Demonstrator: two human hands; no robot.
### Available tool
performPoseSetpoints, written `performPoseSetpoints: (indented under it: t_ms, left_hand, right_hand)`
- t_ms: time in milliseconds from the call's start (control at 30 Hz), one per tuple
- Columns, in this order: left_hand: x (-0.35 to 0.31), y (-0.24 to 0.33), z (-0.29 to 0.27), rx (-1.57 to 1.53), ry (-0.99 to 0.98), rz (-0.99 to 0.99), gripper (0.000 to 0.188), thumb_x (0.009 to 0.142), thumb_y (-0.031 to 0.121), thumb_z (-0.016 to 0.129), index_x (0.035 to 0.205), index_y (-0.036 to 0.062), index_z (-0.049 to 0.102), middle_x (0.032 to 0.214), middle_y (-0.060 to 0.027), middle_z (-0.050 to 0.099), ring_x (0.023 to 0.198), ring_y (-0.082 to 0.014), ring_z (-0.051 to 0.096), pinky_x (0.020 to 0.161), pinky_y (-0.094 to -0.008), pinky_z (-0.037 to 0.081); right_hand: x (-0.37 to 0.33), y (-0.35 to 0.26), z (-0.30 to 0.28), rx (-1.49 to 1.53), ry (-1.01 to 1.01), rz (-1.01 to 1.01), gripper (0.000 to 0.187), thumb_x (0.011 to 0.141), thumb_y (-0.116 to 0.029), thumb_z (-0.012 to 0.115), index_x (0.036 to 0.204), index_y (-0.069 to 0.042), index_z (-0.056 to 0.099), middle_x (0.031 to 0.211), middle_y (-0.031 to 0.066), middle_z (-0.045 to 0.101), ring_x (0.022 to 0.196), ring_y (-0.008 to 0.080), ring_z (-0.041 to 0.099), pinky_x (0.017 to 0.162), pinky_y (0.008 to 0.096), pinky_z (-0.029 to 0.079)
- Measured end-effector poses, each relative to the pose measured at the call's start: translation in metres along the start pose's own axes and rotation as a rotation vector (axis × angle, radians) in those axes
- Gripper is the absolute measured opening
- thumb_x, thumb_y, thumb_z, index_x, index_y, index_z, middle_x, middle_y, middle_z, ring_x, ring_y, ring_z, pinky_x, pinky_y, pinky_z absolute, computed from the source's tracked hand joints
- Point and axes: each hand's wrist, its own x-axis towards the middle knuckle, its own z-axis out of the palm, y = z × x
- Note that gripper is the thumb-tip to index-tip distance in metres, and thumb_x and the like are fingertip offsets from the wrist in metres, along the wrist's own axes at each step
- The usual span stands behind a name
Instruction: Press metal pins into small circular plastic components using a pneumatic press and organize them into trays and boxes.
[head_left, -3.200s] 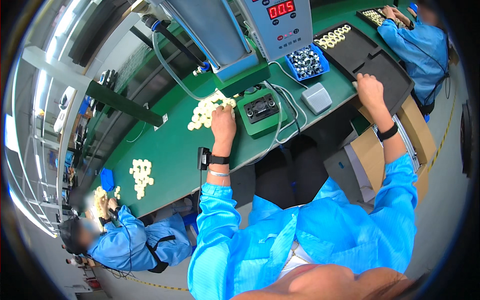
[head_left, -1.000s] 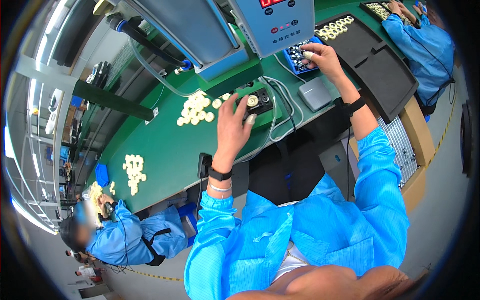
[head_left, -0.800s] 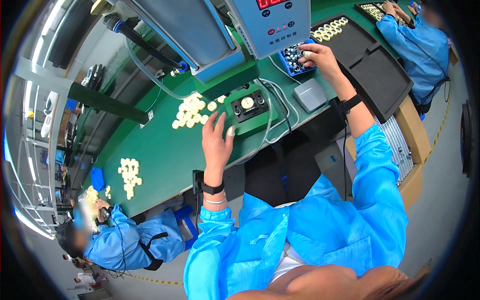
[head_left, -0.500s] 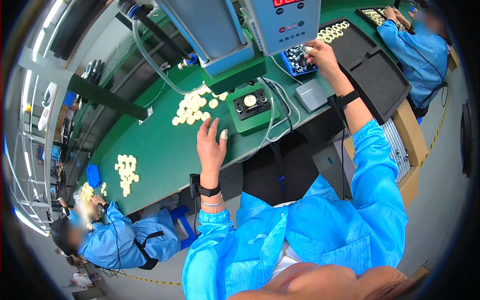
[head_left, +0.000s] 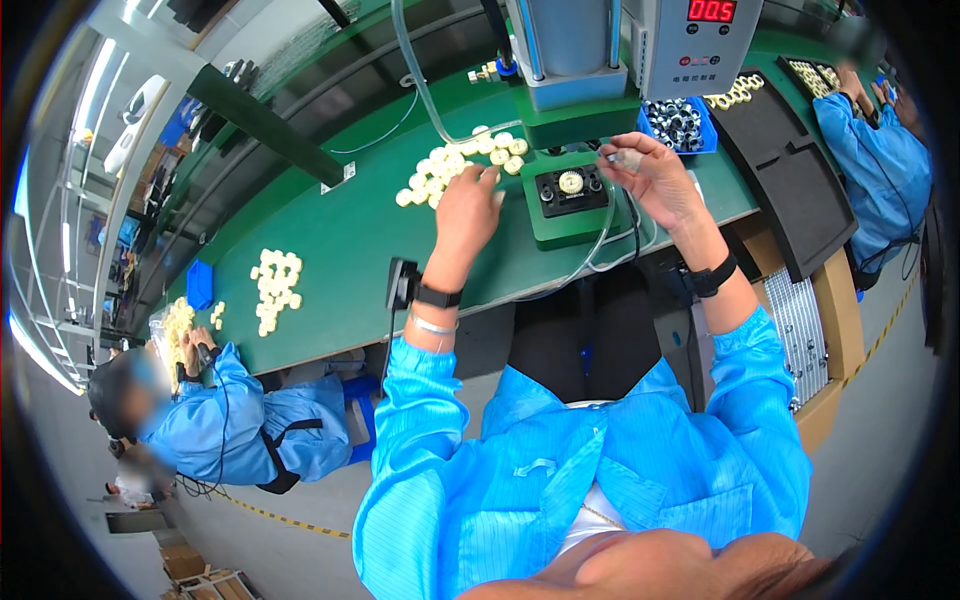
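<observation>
My left hand [head_left: 468, 215] is at the near edge of a pile of cream round toothed parts [head_left: 432, 172]. Its fingers are bent over the pile with the thumb apart, and the fingertips are partly hidden. My right hand [head_left: 660, 183] is raised beside the press, pinching a small dark and silver part [head_left: 607, 152] between thumb and fingers. Just left of it, a cream toothed part [head_left: 571, 181] sits in the black fixture [head_left: 548, 203] on the green press base [head_left: 560, 236]. The green press head [head_left: 580, 122] is above the fixture.
A blue bin [head_left: 709, 136] of black and silver rings stands right of the press, below a control box [head_left: 690, 60]. Black foam trays [head_left: 795, 190] lie farther right. More cream parts [head_left: 275, 290] lie to the left. Co-workers in blue [head_left: 225, 420] sit at both sides. Cables hang by the press base.
My right hand has moved left from the blue bin to beside the fixture with a small part. My left hand has moved up to the cream pile. The whole view has shifted.
</observation>
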Motion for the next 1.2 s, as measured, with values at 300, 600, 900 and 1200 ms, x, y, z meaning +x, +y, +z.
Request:
performPoseSetpoints:
  t_ms: [300, 600, 900, 1200]
  left_hand:
    - [0.036, -0.027, 0.053, 0.180, -0.132, 0.164, 0.038, 0.080, 0.014, 0.062, 0.118, 0.0150, 0.064, 0.121, -0.0139, 0.060, 0.109, -0.0326, 0.057, 0.087, -0.0471, 0.048]
    - [-0.017, -0.024, 0.025, 0.132, -0.096, 0.134, 0.049, 0.076, 0.002, 0.062, 0.124, 0.0115, 0.061, 0.129, -0.0125, 0.056, 0.118, -0.0326, 0.051, 0.095, -0.0453, 0.044]
    - [-0.049, -0.014, 0.019, 0.201, -0.079, 0.056, 0.051, 0.079, 0.002, 0.061, 0.129, 0.0123, 0.058, 0.134, -0.0147, 0.053, 0.125, -0.0352, 0.047, 0.101, -0.0470, 0.040]
    - [-0.053, -0.009, 0.022, 0.211, -0.066, 0.058, 0.049, 0.080, 0.004, 0.061, 0.128, 0.0114, 0.059, 0.134, -0.0153, 0.051, 0.126, -0.0357, 0.045, 0.103, -0.0501, 0.037]
  right_hand:
    - [0.006, 0.024, 0.049, -0.059, -0.044, 0.015, 0.025, 0.085, 0.008, 0.063, 0.109, 0.005, 0.058, 0.106, 0.0160, 0.066, 0.099, 0.0274, 0.068, 0.092, 0.0349, 0.056]
    - [0.004, 0.030, 0.068, -0.111, 0.135, -0.171, 0.029, 0.082, 0.013, 0.061, 0.109, 0.005, 0.054, 0.105, 0.0140, 0.065, 0.099, 0.0244, 0.067, 0.092, 0.0353, 0.056]
    - [-0.011, 0.016, 0.084, -0.197, 0.086, -0.224, 0.037, 0.082, 0.016, 0.051, 0.117, 0.004, 0.054, 0.110, 0.0123, 0.062, 0.105, 0.0200, 0.062, 0.094, 0.0345, 0.054]
    - [-0.017, 0.005, 0.082, -0.279, 0.017, -0.197, 0.049, 0.083, 0.014, 0.049, 0.129, 0.000, 0.046, 0.120, 0.0138, 0.057, 0.111, 0.0228, 0.060, 0.095, 0.0374, 0.054]
